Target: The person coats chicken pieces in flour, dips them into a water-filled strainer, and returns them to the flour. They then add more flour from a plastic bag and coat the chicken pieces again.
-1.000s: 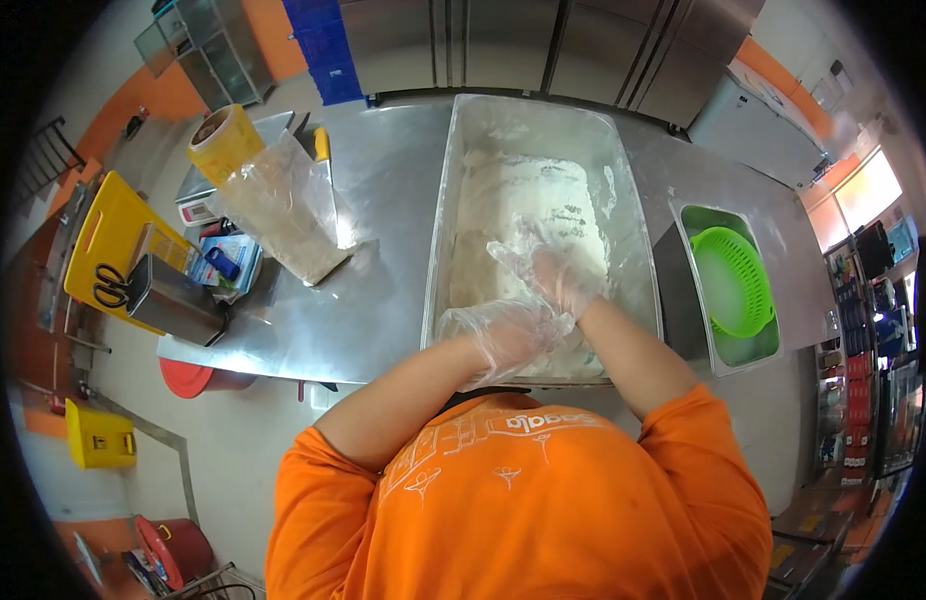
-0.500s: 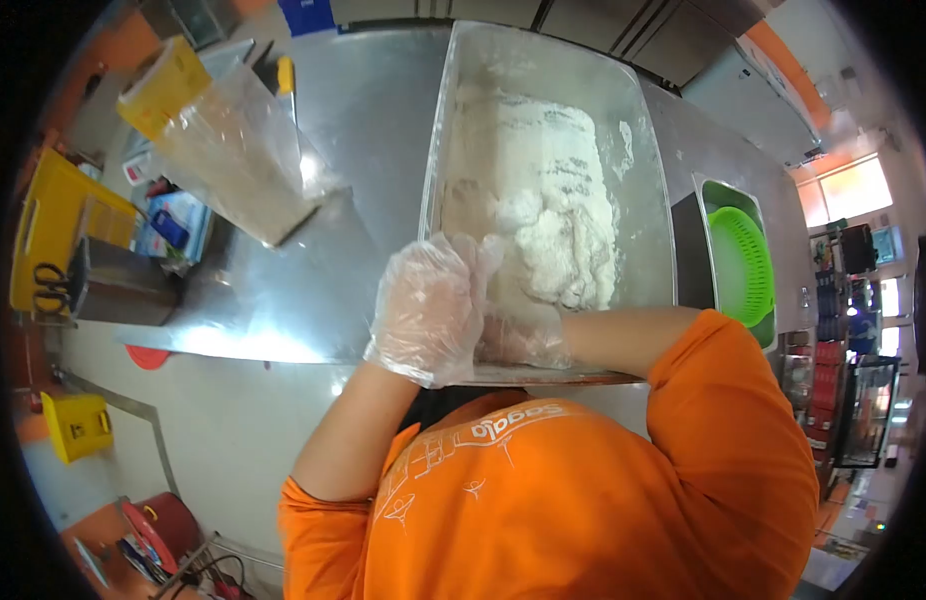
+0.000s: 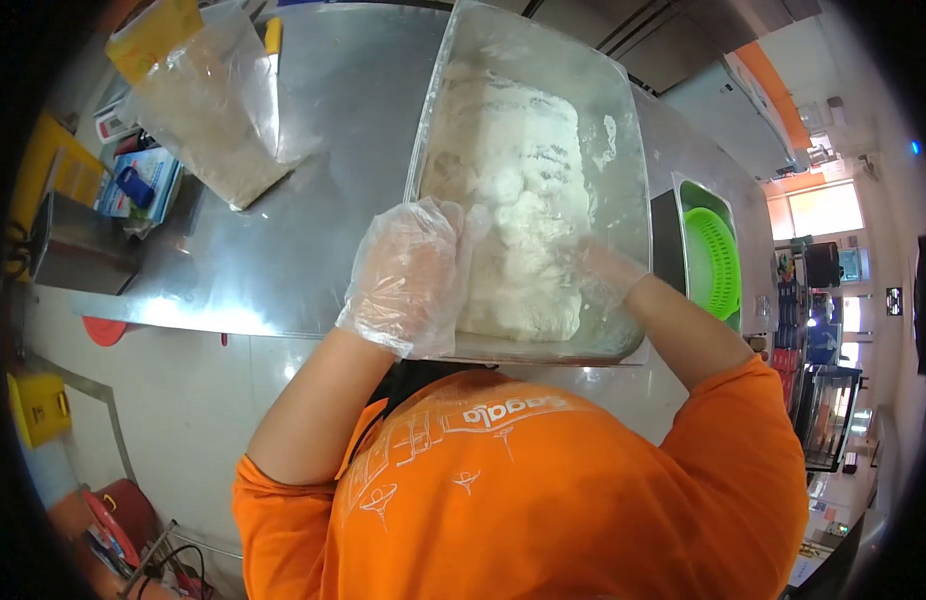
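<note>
A deep metal tray holds white flour spread over its bottom, with flour-coated lumps in the middle whose kind I cannot make out. My left hand, in a clear plastic glove, is over the tray's left rim near the front corner. Its fingers are mostly hidden under the loose glove. Inside the tray at the right, my right hand, also gloved, reaches down at the coated lumps. Motion smears its fingers, so their pose is unclear.
A clear plastic bag of pale powder lies on the steel table, beside a yellow-handled knife. Right of the tray stands a green basket in a metal container. A metal box sits at the left edge.
My right hand has moved away from my left, to the tray's right side. The lumps that lay at centre right now look flatter and more covered in flour. The view has shifted slightly.
</note>
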Action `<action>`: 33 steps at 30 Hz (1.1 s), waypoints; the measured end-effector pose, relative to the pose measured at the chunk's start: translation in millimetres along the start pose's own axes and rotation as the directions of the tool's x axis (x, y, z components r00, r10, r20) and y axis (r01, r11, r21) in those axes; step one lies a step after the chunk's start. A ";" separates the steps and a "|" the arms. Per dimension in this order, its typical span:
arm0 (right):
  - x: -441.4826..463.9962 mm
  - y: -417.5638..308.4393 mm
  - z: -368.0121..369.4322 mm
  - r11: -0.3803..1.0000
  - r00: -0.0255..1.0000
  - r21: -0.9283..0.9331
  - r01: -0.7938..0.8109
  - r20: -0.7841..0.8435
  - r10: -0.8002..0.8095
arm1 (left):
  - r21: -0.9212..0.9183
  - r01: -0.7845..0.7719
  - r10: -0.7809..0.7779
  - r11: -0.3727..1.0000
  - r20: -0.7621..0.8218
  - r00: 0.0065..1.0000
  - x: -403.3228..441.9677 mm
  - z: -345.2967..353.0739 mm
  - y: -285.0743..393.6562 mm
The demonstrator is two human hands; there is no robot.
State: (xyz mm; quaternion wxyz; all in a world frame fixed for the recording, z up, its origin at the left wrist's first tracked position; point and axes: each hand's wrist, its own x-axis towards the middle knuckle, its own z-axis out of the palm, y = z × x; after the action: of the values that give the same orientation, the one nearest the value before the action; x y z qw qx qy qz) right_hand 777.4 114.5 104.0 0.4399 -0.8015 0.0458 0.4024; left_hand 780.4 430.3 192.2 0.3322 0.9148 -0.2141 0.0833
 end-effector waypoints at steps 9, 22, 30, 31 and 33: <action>33.6 -45.7 48.8 0.244 0.949 -0.968 -0.057 -0.129 -0.289 | 0.036 -0.097 0.100 0.995 -0.110 0.989 -3.0 12.7 -11.0; -19.8 -76.5 85.7 0.603 0.961 -0.796 -0.051 0.125 0.246 | 0.037 -0.119 0.122 0.992 -0.092 0.988 -4.9 5.4 -10.4; 22.7 -90.3 78.8 0.871 0.984 -0.457 0.179 0.094 -0.153 | 0.022 -0.098 0.100 0.995 -0.068 0.993 -3.3 4.6 -11.9; 5.9 -109.2 67.2 0.899 0.996 -0.430 0.086 0.013 -0.090 | 0.004 -0.081 0.082 0.997 -0.064 0.995 -3.3 2.2 -9.7; -5.5 -70.5 37.8 0.305 0.946 -0.951 0.043 -0.060 -0.319 | 0.001 -0.085 0.085 0.996 -0.050 0.995 -2.2 1.2 -7.4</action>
State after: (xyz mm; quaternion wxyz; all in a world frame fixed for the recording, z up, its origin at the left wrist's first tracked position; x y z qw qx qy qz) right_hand 781.0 183.9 144.0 -0.0720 -0.9481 -0.2345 0.2023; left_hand 781.8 435.4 186.3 0.3340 0.9024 -0.2443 0.1200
